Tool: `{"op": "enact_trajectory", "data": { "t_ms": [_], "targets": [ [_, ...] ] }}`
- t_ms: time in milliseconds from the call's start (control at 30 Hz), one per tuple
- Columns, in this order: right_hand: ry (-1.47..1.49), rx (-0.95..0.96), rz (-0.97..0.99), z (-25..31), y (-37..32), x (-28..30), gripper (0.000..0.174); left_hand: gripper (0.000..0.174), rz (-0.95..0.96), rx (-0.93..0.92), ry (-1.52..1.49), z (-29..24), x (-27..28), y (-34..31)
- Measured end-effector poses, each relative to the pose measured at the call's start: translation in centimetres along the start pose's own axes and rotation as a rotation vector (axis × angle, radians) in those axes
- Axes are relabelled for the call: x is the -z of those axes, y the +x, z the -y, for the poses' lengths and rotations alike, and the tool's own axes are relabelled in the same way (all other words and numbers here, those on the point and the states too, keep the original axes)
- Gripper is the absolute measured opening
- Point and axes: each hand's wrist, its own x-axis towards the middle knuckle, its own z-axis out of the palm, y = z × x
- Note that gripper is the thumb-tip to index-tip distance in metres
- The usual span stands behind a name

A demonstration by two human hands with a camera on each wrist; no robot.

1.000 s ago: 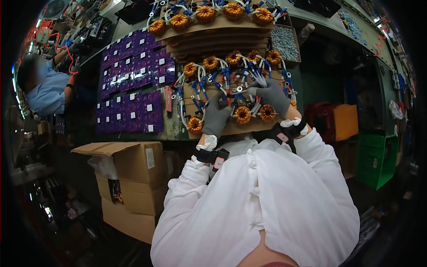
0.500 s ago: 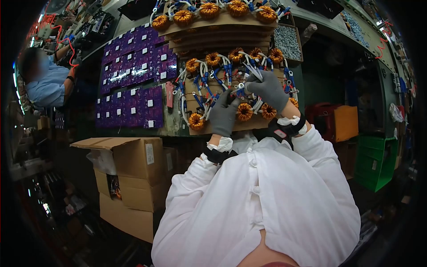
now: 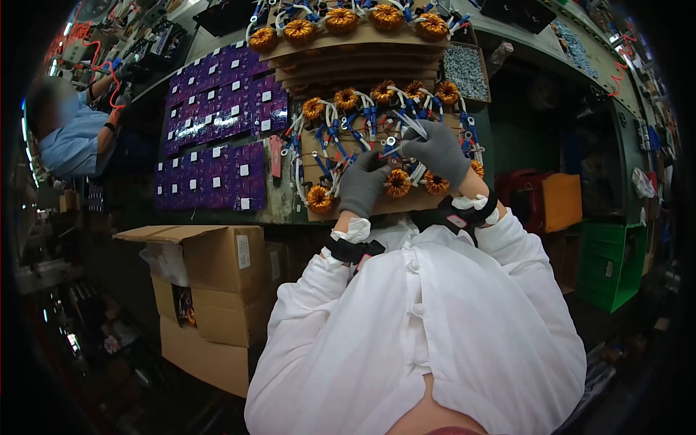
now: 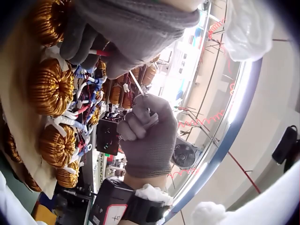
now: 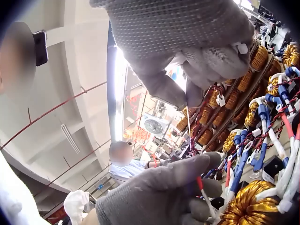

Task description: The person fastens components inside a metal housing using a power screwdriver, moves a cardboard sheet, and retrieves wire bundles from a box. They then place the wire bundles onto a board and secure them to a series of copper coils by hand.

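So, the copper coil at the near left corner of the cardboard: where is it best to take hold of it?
Probably pinch the copper coil across its wound ring from above, coming from the near edge: it lies flat, and its white leads run off toward the far side.

Fisheye bending and dark vignette at edges, bright overhead glare, near gloves blurred

Matt grey knit cloth covers the left hand (image 3: 360, 185) and right hand (image 3: 437, 151); the thin white wire (image 5: 189, 131) looks like smooth plastic — glossy orange copper-wire ring coils (image 3: 396, 183) on a matt brown cardboard sheet (image 3: 384, 209).
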Motion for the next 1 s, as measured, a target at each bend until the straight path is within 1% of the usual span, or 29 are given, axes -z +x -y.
{"op": "enact_trajectory", "data": {
  "t_ms": [33, 100, 133, 200, 233, 300, 333, 400, 433, 500, 567, 633, 667, 733, 800, 867, 933, 1000],
  "targets": [
    [-0.002, -0.007, 0.002, 0.2, -0.2, 0.0, 0.027, 0.047, 0.004, -0.002, 0.001, 0.7, 0.0, 0.2],
    [0.004, -0.011, -0.002, 0.1, -0.3, -0.1, 0.027, 0.048, -0.026, -0.108, 0.360, 1.2, 0.1, 0.1],
    [0.012, -0.015, -0.003, 0.1, -0.3, -0.1, 0.027, 0.048, -0.024, -0.110, 0.362, 1.5, -0.1, 0.1],
    [0.042, -0.032, -0.009, 0.3, -0.6, 0.0, 0.026, 0.045, -0.116, -0.232, 0.390, -0.8, -0.3, -1.1],
    [0.070, -0.048, -0.014, 0.4, -0.6, 0.0, 0.026, 0.045, -0.118, -0.231, 0.391, -0.6, -0.1, -1.0],
    [0.056, -0.044, -0.012, 0.6, -0.7, 0.2, 0.025, 0.044, -0.058, -0.095, 0.097, 0.2, 0.1, -0.4],
    [0.040, -0.041, -0.012, 0.6, -0.7, 0.3, 0.025, 0.044, -0.058, -0.095, 0.096, 0.6, 0.2, -0.3],
    [0.005, -0.042, 0.005, 0.2, -0.5, 0.2, 0.025, 0.044, -0.024, 0.009, 0.005, 0.9, 0.5, -0.5],
    [-0.028, -0.041, 0.018, 0.1, -0.4, 0.1, 0.025, 0.044, -0.024, 0.010, 0.005, 1.0, 0.3, -0.6],
    [-0.059, -0.020, 0.001, 0.0, -0.4, -0.1, 0.026, 0.042, -0.141, -0.259, 0.182, 0.1, -0.4, -1.2],
    [-0.089, 0.007, -0.012, 0.5, -0.4, -0.2, 0.027, 0.041, -0.131, -0.243, 0.147, 0.3, -0.5, -0.9],
    [-0.037, -0.036, 0.012, 1.4, -0.6, 0.0, 0.029, 0.039, -0.121, -0.229, 0.111, 0.4, -0.6, -0.8],
    [-0.038, -0.036, 0.011, 1.3, -0.5, -0.1, 0.029, 0.040, -0.147, -0.235, 0.115, 0.3, -0.7, -0.9],
    [-0.118, 0.002, 0.016, 1.0, -0.2, -0.3, 0.030, 0.041, -0.169, -0.240, 0.116, 0.6, -1.0, -1.1],
    [-0.163, -0.009, 0.026, 1.3, -0.3, -0.2, 0.029, 0.042, -0.198, -0.268, 0.265, 1.2, -1.0, -1.4],
    [-0.205, -0.015, 0.029, 1.3, -0.1, -0.3, 0.028, 0.042, -0.186, -0.261, 0.267, 1.1, -0.8, -1.3],
    [-0.309, -0.006, 0.046, 0.7, 0.0, -0.5, 0.029, 0.041, -0.172, -0.247, 0.266, 1.3, -0.8, -1.3],
    [-0.277, -0.023, 0.049, 0.2, 0.1, -0.8, 0.030, 0.042, -0.185, -0.233, 0.226, 1.7, -0.8, -0.8]
  ]
}}
